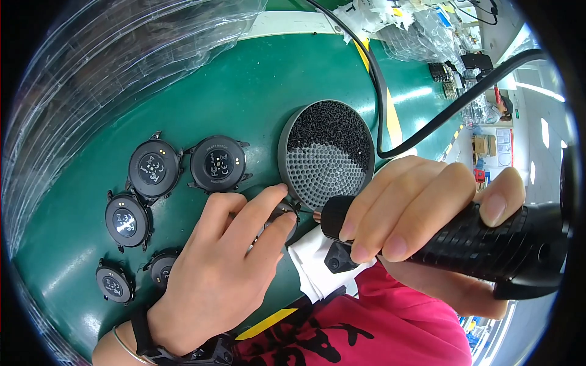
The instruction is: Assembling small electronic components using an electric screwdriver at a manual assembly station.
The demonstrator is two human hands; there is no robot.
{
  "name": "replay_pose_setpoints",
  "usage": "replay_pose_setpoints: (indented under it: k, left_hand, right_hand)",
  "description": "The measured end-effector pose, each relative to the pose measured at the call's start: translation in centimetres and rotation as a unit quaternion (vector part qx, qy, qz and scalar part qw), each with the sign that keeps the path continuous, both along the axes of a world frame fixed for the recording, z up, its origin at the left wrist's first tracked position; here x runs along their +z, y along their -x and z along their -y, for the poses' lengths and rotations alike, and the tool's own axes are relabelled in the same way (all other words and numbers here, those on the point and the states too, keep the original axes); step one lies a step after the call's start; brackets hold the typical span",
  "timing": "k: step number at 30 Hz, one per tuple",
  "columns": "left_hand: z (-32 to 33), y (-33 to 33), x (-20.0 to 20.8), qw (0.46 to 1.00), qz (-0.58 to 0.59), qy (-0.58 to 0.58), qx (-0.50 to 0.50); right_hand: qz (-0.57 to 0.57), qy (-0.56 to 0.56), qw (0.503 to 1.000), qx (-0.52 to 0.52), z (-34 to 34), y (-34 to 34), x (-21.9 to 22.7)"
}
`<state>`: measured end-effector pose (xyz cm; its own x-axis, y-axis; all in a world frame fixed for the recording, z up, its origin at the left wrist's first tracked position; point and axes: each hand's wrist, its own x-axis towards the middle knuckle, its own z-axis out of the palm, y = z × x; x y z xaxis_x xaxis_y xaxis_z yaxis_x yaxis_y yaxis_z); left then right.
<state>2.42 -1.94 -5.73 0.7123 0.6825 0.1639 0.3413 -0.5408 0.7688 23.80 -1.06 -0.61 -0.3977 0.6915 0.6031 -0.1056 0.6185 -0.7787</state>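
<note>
My left hand (223,265) is closed around a round black smartwatch case (285,221), pinning it on the green bench; the fingers cover much of it. My right hand (421,210) wraps round a black electric screwdriver (494,244), held nearly level. Its thin bit points left and meets the edge of the held case; exact contact cannot be made out. Just beyond both hands stands a round grey tray (326,177) with a perforated plate, its far half heaped with small black screws (332,125).
Several smartwatch cases (218,163) lie back-up at the left. A white cloth (308,259) sits below the screwdriver tip. Clear plastic trays (140,55) are stacked far left. A black cable (381,116) loops behind the screw tray. Another person (503,107) is in the background.
</note>
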Motion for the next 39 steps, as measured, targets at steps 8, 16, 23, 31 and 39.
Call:
replay_pose_setpoints:
  k: [8,16,23,31,39]
  left_hand:
    - [0.1,0.2,-0.2,1.0,0.008,-0.014,0.009]
    - [0.2,0.8,0.0,1.0,0.013,-0.018,-0.002]
    - [-0.2,1.1,1.0,0.999,0.007,-0.03,-0.023]
    - [-0.3,0.2,3.2,1.0,0.016,-0.011,-0.015]
    - [0.7,-3.1,8.2,1.0,-0.004,-0.011,-0.003]
  right_hand:
    - [0.131,0.086,0.986,-0.051,0.7,-2.5,3.8]
    - [0.261,0.166,0.946,-0.1,0.6,0.2,3.4]
    - [0.276,0.186,0.935,-0.12,1.3,1.8,2.9]
    - [-0.133,0.028,0.99,-0.034,0.2,1.3,0.9]
    - [-0.401,0.132,0.905,-0.045,0.2,-4.5,5.4]
